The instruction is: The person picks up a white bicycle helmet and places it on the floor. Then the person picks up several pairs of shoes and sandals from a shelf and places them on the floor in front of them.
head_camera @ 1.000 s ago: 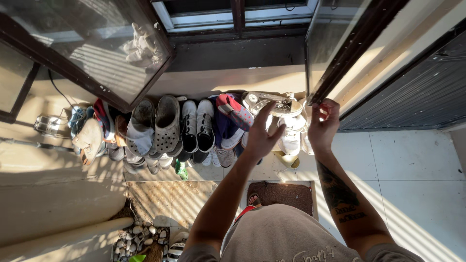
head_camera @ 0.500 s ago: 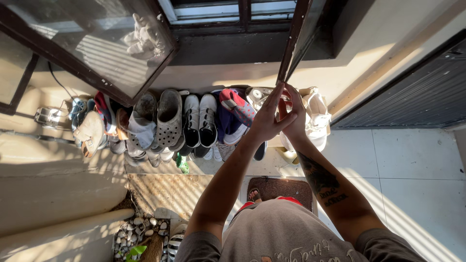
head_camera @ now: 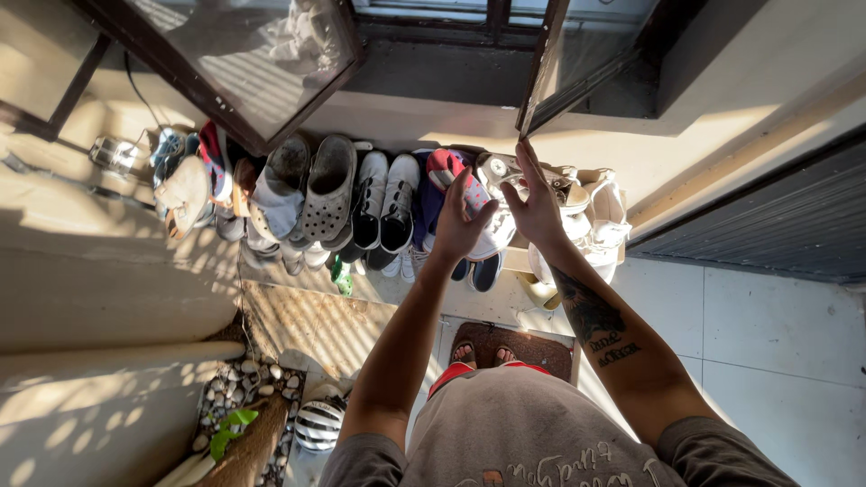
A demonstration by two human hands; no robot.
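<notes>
Right window sash (head_camera: pixel 577 59) up top, glass pane in dark frame, swung ajar, long axis running up-right from its lower corner. Right hand (head_camera: pixel 534 203) fingers spread wide, fingertips just under that corner. Left hand (head_camera: pixel 460 225) open, empty, above shoe row (head_camera: pixel 361 207).

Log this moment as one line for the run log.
right hand: fingertips at window frame lower corner | left hand: open, raised beside it | below: shoe row

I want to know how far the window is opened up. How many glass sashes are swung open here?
2. The left sash hangs open over the shoes. The right sash stands open just above the right hand. Others may lie out of view.
</notes>
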